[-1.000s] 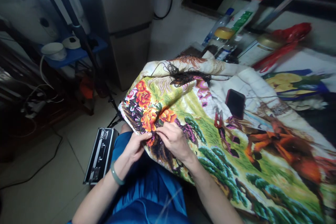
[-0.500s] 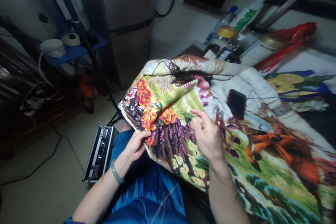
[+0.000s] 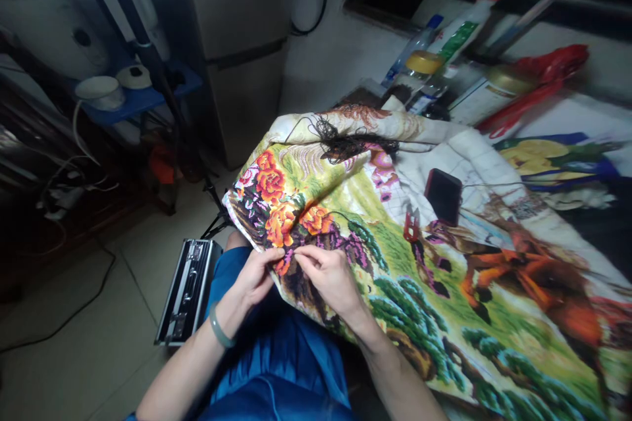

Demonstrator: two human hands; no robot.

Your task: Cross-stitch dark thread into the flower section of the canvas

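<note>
A large cross-stitch cloth [image 3: 395, 256] with orange flowers, green trees and a brown horse lies over my lap and the table. My left hand [image 3: 254, 276], a green bangle on its wrist, grips the cloth's near edge with thumb on top. My right hand [image 3: 328, 273] rests on the cloth beside it, fingers pinched together at the purple and orange stitching; a thin dark thread runs up from them. What the pinch holds is too small to make out. A tangle of dark thread [image 3: 353, 141] sits at the cloth's far edge.
A dark phone [image 3: 443, 195] and small red scissors [image 3: 411, 225] lie on the cloth. Bottles [image 3: 419, 62] and a red bag [image 3: 538, 79] crowd the back of the table. A black metal case [image 3: 185, 289] stands on the floor at my left, with a fridge [image 3: 237, 46] beyond.
My right hand swung out to the right, lifted off the cloth, then came back to the stitching beside my left hand. The left hand has kept its grip.
</note>
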